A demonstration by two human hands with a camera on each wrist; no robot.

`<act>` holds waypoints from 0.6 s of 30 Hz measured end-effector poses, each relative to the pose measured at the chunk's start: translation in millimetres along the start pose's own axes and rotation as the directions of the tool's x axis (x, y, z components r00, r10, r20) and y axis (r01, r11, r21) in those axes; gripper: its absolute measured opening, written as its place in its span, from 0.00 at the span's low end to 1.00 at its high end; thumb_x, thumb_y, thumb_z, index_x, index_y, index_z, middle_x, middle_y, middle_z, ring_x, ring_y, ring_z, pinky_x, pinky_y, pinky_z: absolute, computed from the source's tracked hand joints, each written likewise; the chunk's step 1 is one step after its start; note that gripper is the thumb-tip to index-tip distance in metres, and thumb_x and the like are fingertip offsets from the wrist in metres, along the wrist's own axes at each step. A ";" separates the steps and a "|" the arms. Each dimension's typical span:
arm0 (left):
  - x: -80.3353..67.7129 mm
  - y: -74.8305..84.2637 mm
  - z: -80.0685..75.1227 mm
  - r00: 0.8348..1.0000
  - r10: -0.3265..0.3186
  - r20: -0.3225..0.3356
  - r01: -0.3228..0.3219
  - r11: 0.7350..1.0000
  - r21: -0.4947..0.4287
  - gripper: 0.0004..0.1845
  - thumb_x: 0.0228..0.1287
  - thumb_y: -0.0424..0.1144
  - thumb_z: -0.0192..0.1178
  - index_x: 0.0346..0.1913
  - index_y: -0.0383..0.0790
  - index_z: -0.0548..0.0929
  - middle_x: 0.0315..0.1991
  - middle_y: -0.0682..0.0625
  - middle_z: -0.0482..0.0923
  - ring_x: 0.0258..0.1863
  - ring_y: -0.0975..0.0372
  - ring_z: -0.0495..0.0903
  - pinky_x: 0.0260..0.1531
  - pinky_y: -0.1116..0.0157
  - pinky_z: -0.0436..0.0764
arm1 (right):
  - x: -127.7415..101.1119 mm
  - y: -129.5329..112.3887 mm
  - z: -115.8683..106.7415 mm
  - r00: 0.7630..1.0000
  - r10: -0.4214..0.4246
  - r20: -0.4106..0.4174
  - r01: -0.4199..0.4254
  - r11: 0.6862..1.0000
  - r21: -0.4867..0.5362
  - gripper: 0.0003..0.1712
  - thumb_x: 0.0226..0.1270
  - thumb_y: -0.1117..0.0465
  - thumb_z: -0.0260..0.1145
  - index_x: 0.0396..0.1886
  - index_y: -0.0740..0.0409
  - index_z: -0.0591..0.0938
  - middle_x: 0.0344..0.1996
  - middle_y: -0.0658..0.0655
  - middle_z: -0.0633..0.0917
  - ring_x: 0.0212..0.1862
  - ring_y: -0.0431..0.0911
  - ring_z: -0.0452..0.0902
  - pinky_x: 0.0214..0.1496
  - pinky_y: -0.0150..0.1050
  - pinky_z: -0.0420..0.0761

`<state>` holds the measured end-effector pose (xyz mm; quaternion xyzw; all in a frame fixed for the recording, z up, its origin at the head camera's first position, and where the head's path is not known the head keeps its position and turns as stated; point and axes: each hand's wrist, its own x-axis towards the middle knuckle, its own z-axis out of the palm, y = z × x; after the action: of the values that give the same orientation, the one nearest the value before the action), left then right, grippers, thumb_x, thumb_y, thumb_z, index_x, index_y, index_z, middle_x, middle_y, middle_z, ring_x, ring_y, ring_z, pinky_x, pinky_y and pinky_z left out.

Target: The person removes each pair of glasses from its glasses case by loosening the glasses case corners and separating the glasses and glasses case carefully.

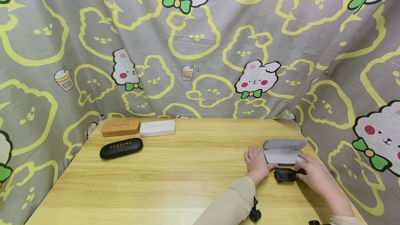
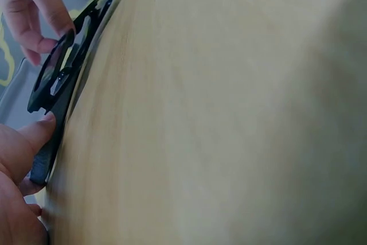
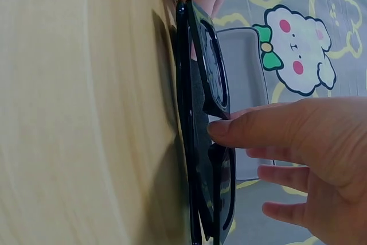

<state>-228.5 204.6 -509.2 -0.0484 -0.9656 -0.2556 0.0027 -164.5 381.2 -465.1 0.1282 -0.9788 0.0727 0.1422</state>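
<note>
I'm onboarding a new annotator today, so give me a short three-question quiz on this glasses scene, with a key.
1. True or false: the grey case beside the sunglasses is open.
2. How many closed cases lie at the far left of the table?
A. one
B. two
C. three
3. Fill in: the right hand and the left hand both touch the ____.

Key:
1. True; its lid stands up.
2. C: the brown case, the white case and the black case.
3. Sunglasses, which lie on the table in front of the grey case.
</note>
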 end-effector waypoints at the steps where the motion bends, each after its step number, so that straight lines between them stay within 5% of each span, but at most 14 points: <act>1: 0.0 -0.1 0.6 1.000 0.000 -0.002 0.000 1.000 0.001 0.41 0.44 0.70 0.66 0.65 0.61 0.73 0.71 0.60 0.65 0.76 0.59 0.56 0.74 0.55 0.57 | 0.3 -0.2 0.2 1.000 0.006 0.013 -0.006 1.000 0.000 0.16 0.40 0.65 0.79 0.21 0.43 0.81 0.56 0.72 0.78 0.56 0.70 0.73 0.46 0.66 0.75; 18: 0.5 -0.3 1.5 1.000 0.013 0.000 -0.013 0.999 0.030 0.42 0.46 0.71 0.64 0.66 0.63 0.72 0.71 0.61 0.64 0.76 0.60 0.55 0.74 0.56 0.57 | 0.2 -2.8 5.3 1.000 0.004 0.010 -0.004 0.999 0.041 0.16 0.40 0.66 0.79 0.20 0.45 0.79 0.54 0.72 0.78 0.54 0.72 0.74 0.42 0.65 0.77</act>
<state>-229.1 205.0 -510.7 -0.0547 -0.9690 -0.2410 0.0053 -165.3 377.5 -469.8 0.1294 -0.9781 0.0924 0.1345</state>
